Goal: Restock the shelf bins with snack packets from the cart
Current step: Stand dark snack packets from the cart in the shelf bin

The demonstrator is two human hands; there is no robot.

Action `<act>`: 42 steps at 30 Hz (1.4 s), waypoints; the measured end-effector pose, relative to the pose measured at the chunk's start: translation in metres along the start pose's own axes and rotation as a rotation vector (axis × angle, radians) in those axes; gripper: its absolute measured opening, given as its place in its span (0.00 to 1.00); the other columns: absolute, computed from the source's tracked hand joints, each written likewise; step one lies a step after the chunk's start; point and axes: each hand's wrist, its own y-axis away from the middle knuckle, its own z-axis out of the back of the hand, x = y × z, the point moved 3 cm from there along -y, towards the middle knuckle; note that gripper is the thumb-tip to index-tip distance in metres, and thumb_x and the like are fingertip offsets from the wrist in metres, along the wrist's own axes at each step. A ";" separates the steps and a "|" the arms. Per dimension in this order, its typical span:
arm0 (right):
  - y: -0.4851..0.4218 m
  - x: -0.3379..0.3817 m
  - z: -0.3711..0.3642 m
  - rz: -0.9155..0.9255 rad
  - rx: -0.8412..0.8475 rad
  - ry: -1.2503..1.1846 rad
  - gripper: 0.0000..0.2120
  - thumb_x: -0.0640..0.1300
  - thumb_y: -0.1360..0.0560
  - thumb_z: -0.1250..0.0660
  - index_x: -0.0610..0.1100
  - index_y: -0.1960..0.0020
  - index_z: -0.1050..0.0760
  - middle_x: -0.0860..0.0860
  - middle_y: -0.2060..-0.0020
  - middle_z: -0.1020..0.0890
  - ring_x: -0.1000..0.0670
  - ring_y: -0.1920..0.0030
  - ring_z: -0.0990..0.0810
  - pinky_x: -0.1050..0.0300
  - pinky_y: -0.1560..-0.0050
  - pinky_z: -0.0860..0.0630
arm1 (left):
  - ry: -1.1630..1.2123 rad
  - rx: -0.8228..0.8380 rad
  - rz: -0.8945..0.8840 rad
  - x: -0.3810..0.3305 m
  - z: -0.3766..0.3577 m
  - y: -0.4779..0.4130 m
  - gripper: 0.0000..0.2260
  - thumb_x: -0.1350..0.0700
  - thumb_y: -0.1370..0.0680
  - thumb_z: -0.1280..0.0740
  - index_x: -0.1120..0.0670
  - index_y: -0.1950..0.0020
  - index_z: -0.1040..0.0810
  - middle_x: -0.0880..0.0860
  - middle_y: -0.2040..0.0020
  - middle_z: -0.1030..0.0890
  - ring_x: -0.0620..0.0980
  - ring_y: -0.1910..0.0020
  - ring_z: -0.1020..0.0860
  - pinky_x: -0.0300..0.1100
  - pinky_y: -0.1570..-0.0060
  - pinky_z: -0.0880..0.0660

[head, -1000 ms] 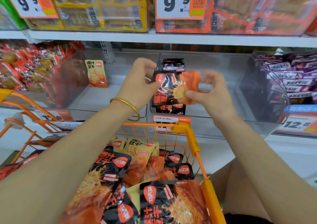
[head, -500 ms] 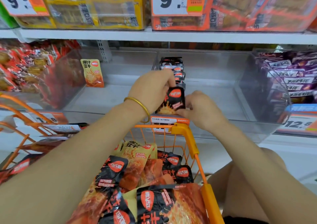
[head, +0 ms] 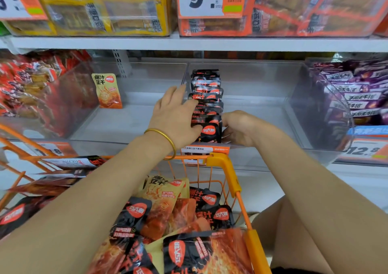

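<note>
Just changed: front packet (head: 210,132), lifted a second ago, now stands at the near end of the row (head: 206,91) in the clear bin (head: 262,78)
Left hand (head: 176,116): fingers straight, pressing the row's side
Right hand (head: 239,126): curled on the packet's right edge
Cart (head: 222,164): many packets left

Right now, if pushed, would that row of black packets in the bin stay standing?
Likely topples: the row of black packets stands on edge, thin and glossy. Left hand and right hand flank its front, probably bracing it.
</note>
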 end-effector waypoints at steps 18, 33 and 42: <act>-0.027 -0.006 -0.012 0.130 -0.086 -0.201 0.12 0.30 0.22 0.45 0.40 0.42 0.29 0.44 0.61 0.22 0.49 0.67 0.23 0.58 0.70 0.25 | -0.208 0.212 -0.123 -0.005 -0.007 -0.019 0.23 0.49 0.29 0.28 0.56 0.38 0.28 0.56 0.26 0.44 0.56 0.25 0.52 0.52 0.32 0.41; -0.048 -0.008 -0.011 0.162 -0.153 -0.117 0.11 0.33 0.20 0.46 0.43 0.45 0.28 0.40 0.48 0.20 0.42 0.48 0.20 0.45 0.45 0.22 | -0.362 -0.051 -0.022 -0.015 -0.013 -0.018 0.20 0.55 0.27 0.31 0.58 0.38 0.31 0.57 0.33 0.37 0.56 0.33 0.40 0.47 0.41 0.34; -0.038 -0.009 0.003 0.123 -0.086 0.304 0.12 0.35 0.20 0.46 0.41 0.41 0.28 0.42 0.45 0.22 0.43 0.44 0.23 0.53 0.51 0.24 | -0.320 -0.044 -0.033 -0.013 -0.009 -0.008 0.21 0.51 0.27 0.31 0.57 0.37 0.31 0.56 0.30 0.40 0.57 0.30 0.44 0.48 0.37 0.38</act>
